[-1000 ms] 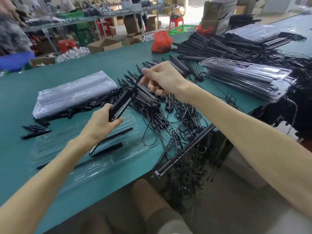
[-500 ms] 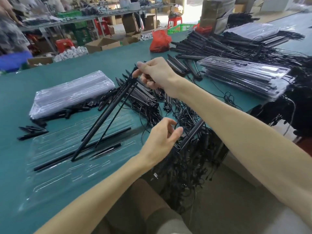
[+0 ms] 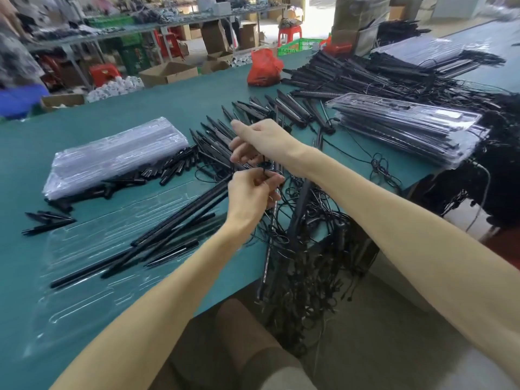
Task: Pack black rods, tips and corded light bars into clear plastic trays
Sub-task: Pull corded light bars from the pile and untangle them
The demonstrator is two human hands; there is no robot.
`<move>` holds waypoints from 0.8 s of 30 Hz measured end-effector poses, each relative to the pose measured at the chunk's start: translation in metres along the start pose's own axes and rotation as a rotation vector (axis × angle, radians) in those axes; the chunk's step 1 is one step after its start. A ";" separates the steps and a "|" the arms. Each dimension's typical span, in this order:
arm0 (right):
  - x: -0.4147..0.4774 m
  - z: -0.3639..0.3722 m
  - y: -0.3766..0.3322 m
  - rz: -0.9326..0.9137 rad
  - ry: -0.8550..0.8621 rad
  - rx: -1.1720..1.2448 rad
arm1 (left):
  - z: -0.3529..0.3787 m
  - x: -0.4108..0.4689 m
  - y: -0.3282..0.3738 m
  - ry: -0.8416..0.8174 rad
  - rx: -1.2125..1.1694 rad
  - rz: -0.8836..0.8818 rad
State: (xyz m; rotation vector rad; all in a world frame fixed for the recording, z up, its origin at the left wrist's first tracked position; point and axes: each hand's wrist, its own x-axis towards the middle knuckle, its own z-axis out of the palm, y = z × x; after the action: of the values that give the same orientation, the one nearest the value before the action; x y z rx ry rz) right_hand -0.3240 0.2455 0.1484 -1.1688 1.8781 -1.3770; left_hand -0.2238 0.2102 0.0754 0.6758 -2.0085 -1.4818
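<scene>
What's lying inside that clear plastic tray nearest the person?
Long black rods and a shorter pointed tip lie in the clear tray; a light bar slants over them. The left forearm hides the tray's right end.

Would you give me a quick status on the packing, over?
Left hand and right hand both pinch the cord. Light bar lies slanted across clear tray. Cord tangle crowds the near edge.

One wide-angle view, worn on the head, looks forward and down over the green surface (image 3: 168,108), close above the left hand (image 3: 250,198) and right hand (image 3: 261,142).
</scene>
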 end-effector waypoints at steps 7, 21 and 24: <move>-0.024 -0.019 0.033 -0.068 0.202 -0.095 | -0.018 0.022 0.001 0.080 -0.188 -0.024; -0.101 0.016 0.099 0.132 0.253 -0.303 | -0.021 0.044 -0.004 0.123 -0.320 -0.123; -0.094 0.017 0.101 0.151 0.291 -0.275 | -0.022 0.044 -0.004 0.122 -0.326 -0.124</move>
State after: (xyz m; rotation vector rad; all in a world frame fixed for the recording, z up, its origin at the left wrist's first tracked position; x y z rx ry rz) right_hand -0.2983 0.3299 0.0411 -0.9640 2.3706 -1.2902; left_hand -0.2404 0.1641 0.0828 0.7409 -1.6095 -1.7451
